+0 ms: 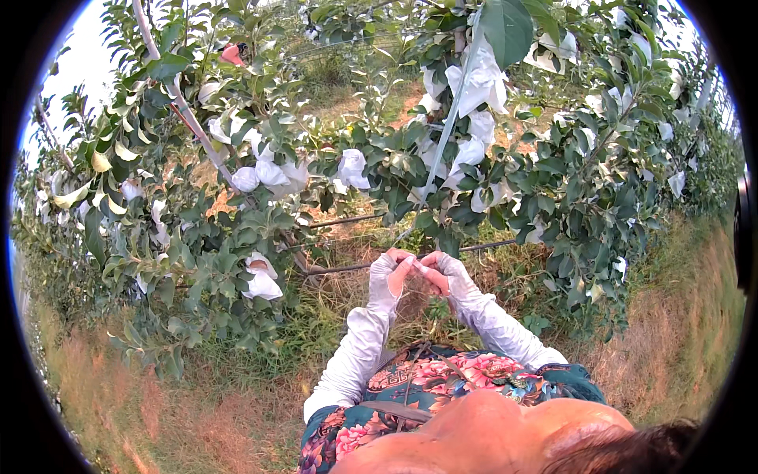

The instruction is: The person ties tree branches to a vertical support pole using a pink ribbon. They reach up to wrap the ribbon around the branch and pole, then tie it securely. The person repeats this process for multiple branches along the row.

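In front of my chest, my left hand (399, 268) and my right hand (436, 271) meet fingertip to fingertip. Both have bent fingers pinched together. Whatever lies between them, if anything, is too small to make out. Light grey sleeves cover both forearms and the backs of the hands. Just above the fingers hangs the lower end of a long pale strip (448, 130), which slants down through the leaves; whether the fingers touch it I cannot tell. Beyond stands a leafy fruit tree with white bags (480, 83) among its branches. Lower left hangs another white bag (262, 276), partly open at its top.
A dark horizontal pipe (347, 269) crosses behind my hands. A slanting bare pole or trunk (189, 118) rises at the left. Leafy branches (584, 213) reach close on the right. Dry grass (205, 419) covers the ground. A pinkish-red shape (232, 54) shows among far leaves.
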### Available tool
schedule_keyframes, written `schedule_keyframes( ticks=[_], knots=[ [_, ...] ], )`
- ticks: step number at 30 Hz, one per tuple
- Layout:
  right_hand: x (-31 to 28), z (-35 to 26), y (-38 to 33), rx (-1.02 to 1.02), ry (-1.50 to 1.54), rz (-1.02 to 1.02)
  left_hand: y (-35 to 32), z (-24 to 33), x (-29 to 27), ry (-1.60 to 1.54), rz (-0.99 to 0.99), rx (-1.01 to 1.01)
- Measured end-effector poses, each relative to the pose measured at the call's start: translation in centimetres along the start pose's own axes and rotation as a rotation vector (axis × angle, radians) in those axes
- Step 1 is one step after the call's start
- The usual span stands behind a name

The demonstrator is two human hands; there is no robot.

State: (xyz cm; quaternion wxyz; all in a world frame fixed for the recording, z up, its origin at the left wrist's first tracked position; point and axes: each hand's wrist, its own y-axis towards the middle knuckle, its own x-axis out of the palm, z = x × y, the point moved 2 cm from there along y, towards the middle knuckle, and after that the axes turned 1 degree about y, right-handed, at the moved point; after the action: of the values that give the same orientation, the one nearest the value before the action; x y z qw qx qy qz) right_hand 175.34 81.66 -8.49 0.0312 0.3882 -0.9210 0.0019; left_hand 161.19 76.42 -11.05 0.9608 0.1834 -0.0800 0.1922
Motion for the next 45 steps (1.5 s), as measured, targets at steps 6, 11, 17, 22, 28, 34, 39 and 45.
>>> schedule_keyframes(
  ticks=[6, 11, 17, 22, 28, 34, 39, 45],
  knots=[
    [-1.9, -3.7, 1.3, -0.623, -0.606, 0.3, 6.9, 1.3, 1.8, -0.099, -0.112, -0.053],
    [-3.1, -6.8, 2.8, -0.505, -0.51, 0.391, 14.5, 7.2, 2.7, -0.021, -0.472, 0.107],
    [-2.1, -10.7, 6.8, -0.526, -0.336, 0.471, 27.9, 20.6, 3.0, -0.101, -0.519, 0.538],
    [0.5, -12.8, 9.0, -0.583, -0.452, 0.521, 34.4, 36.3, 5.1, -0.225, -0.537, 0.884],
    [0.4, -15.2, 8.4, -0.632, -0.63, 0.539, 39.0, 47.1, 12.8, -0.165, -0.539, 1.203],
    [-0.7, -17.0, 7.5, -0.618, -0.649, 0.5, 43.4, 47.3, 17.6, 0.165, -0.445, 1.146],
    [-1.9, -17.6, 7.2, -0.558, -0.6, 0.46, 44.7, 47.0, 17.4, 0.267, -0.448, 1.088],
    [-2.4, -18.6, 9.1, -0.687, -0.645, 0.379, 43.4, 46.8, 14.8, 0.249, -0.541, 1.053]
  ],
)
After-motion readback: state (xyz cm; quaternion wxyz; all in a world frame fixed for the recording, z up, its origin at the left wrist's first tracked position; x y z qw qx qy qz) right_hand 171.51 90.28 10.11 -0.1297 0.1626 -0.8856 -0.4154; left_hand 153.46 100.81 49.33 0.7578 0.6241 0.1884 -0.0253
